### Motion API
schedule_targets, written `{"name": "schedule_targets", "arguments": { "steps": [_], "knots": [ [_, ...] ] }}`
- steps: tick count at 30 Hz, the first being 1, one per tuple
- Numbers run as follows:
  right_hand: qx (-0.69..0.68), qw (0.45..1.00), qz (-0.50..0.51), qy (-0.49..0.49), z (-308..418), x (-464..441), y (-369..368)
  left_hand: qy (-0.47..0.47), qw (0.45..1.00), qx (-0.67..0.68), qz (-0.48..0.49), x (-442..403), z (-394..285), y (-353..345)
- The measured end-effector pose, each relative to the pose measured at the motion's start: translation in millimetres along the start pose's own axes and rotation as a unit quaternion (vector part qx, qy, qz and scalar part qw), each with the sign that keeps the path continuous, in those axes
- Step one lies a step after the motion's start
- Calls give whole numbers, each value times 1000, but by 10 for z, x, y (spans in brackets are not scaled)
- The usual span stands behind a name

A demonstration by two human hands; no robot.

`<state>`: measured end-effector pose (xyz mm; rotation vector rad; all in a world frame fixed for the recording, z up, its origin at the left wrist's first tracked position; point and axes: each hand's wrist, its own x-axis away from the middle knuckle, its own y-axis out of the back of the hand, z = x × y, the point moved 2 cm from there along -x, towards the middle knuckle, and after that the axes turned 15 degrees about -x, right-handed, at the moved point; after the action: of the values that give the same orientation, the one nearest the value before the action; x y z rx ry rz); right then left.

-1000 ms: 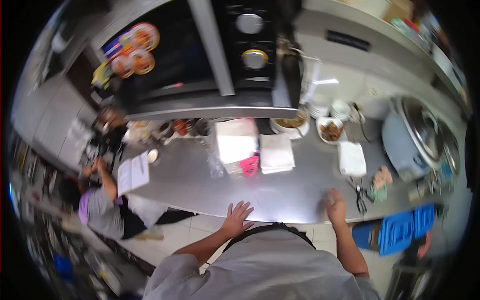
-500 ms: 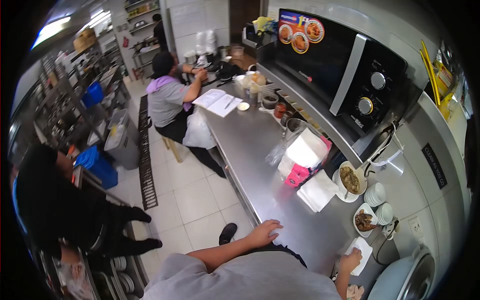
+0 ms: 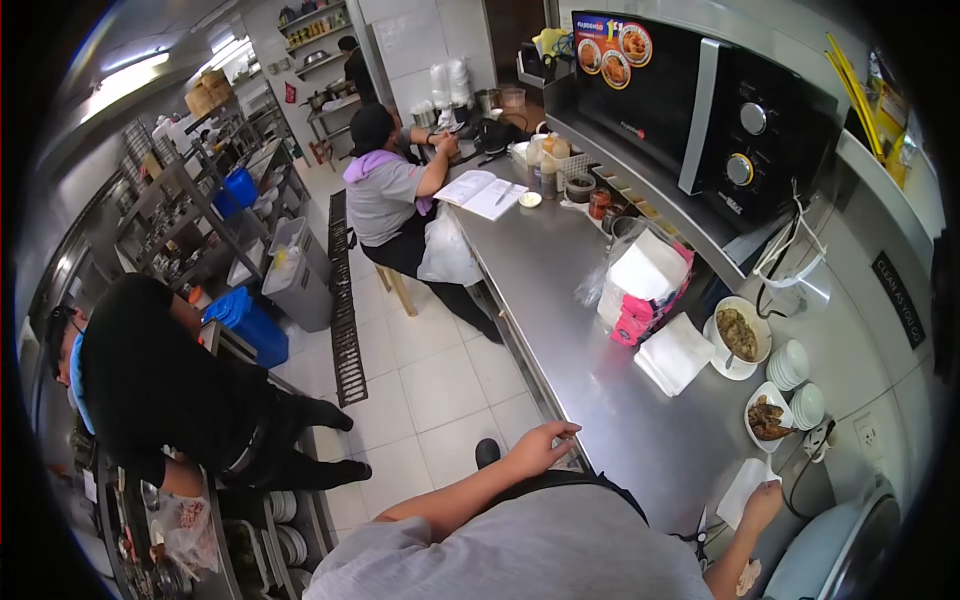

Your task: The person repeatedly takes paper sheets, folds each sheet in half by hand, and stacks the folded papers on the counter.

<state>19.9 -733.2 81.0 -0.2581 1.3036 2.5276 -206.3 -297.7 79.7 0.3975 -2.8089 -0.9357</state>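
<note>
In the head view my right hand (image 3: 765, 503) grips a white paper napkin (image 3: 738, 490) by its edge at the right end of the steel counter. Beside that napkin lies a white dish of browned fried meat pieces (image 3: 768, 418). Farther back, a white bowl of food in sauce (image 3: 737, 337) has a spoon in it. My left hand (image 3: 546, 447) is at the counter's front edge, fingers loosely bent and apart, with nothing seen in it. A stack of white napkins (image 3: 675, 355) lies beyond it, against a pink-and-white napkin pack (image 3: 645, 285).
A microwave (image 3: 690, 115) stands on the shelf above the steel counter (image 3: 585, 375). Small white bowls (image 3: 790, 362) are stacked near the wall. A seated person (image 3: 385, 195) is by an open notebook (image 3: 487, 193); another person (image 3: 180, 370) bends at left. A pale blue lidded container (image 3: 820, 550) sits lower right.
The view has swung left, shifting the scene rightward. My left hand has lifted slightly with its fingers drawn closer. My right hand still holds the napkin, now tilted differently.
</note>
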Motion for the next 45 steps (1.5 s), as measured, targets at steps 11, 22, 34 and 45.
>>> {"name": "schedule_targets", "arguments": {
  "steps": [11,22,34,45],
  "knots": [
    [-512,798,316,-20,2538,1293,-248,-27,852,474,223,-504,-1041,-289],
    [-650,648,320,-237,3250,1431,-577,43,829,496,256,-941,-585,225],
    [-632,680,238,-285,3539,1613,-946,-42,898,318,301,-1189,-521,632],
    [-641,675,188,-313,3164,1434,-741,85,694,532,477,-1278,-715,350]
  ]
}}
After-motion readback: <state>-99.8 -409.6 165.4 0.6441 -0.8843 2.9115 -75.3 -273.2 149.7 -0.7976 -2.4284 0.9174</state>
